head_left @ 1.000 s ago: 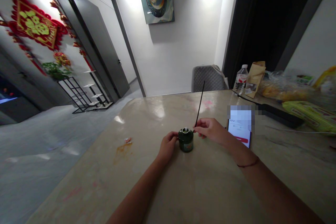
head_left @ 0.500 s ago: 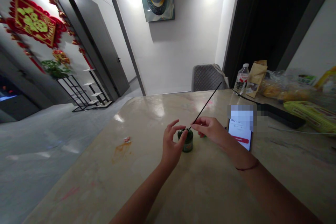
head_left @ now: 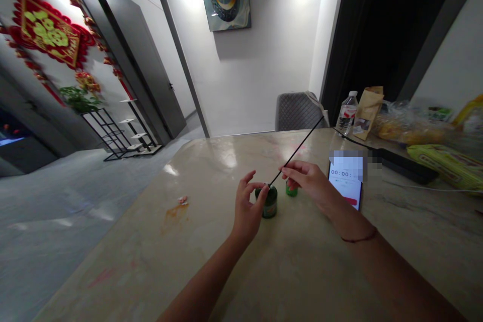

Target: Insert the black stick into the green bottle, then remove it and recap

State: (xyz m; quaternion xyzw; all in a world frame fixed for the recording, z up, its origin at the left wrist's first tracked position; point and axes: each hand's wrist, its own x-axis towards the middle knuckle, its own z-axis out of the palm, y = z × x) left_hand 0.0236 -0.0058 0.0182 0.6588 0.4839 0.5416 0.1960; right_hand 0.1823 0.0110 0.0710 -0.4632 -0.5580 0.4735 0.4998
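Observation:
A small dark green jar [head_left: 269, 205] stands upright on the table. My left hand [head_left: 247, 206] is at its top, thumb and index finger closing together over the rim while the other fingers are raised. What lies between those fingertips is too small to tell. From beside them a thin black stick [head_left: 302, 145] slants up to the right, its lower end at the jar's top. My right hand [head_left: 305, 178] pinches this stick partway along its lower half. Just under the right fingers sits a small bright green object [head_left: 291, 190], partly hidden by them.
Right of my right hand lies a phone [head_left: 345, 181] with a lit timer screen. Farther right are a water bottle [head_left: 347, 112], a paper bag [head_left: 369, 113], a black bar-shaped object [head_left: 407, 166] and a green-yellow packet [head_left: 445, 163]. A crumpled scrap [head_left: 183, 200] lies left.
My right hand has shifted slightly up and right along with the stick, which now leans lower to the right. More of the small green object shows. The left hand and jar stay put.

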